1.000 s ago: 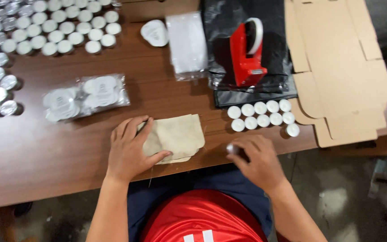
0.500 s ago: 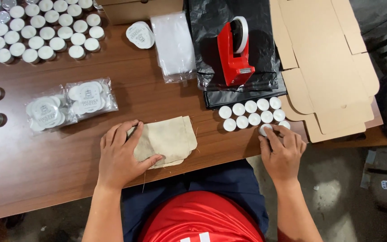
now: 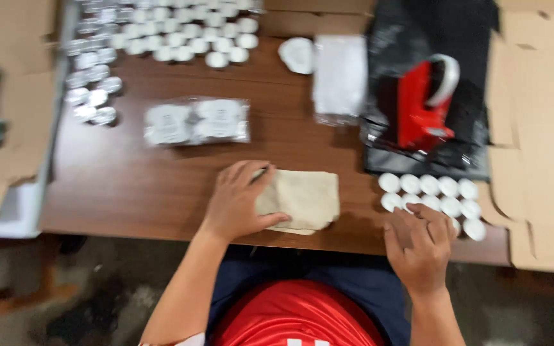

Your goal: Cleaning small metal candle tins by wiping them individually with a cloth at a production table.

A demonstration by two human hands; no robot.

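A small beige cloth pouch lies on the brown wooden table near its front edge. My left hand rests flat on the pouch's left side, thumb along its lower edge. My right hand sits at the table's front edge, fingers spread over the near row of several white tealight candles. Blur hides whether a candle is pinched in those fingers.
A clear bag of tealights lies behind the pouch. Many loose tealights fill the far left. A red tape dispenser stands on black plastic. Flat cardboard lies right, another piece left. A clear packet lies centre back.
My right hand moved from beside the pouch out to the row of white tealights on the right. My left hand stayed on the pouch. The camera view shifted left.
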